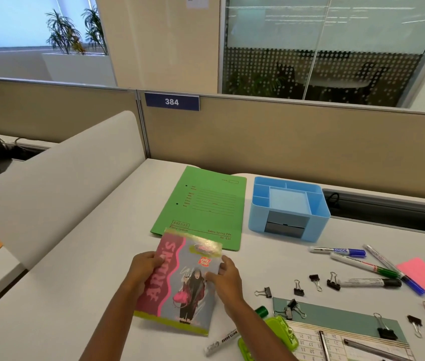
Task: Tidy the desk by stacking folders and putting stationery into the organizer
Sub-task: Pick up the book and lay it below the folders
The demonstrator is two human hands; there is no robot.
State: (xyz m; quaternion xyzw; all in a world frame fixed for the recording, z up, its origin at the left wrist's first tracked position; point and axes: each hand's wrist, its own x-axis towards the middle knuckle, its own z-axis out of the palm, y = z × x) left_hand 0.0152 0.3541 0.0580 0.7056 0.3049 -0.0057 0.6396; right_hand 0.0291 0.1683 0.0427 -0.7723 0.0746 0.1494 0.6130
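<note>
1. nearest, in front of the blue organizer [258,220] and to its left, two hands hold a glossy notebook [177,287]: pink wavy band with lettering, grey-blue cover showing a dark-clothed figure, lime-green edges.
2. the left hand [142,270] curls its fingers round the left edge; the right hand [225,278] pinches the right edge.
3. binder clips [298,287] and markers [362,267] lie in front of the organizer, rightward.
4. a green folder [206,204] lies flat just left of the organizer.

One view, head-worn, wide-angle. Looks forward and down from above the near edge of the surface [89,295]. Close range: left hand [145,269] and right hand [225,278] at bottom centre, holding a notebook [180,287]. Partition [284,142] crosses mid-frame; glass wall [336,48] upper right, far off.
</note>
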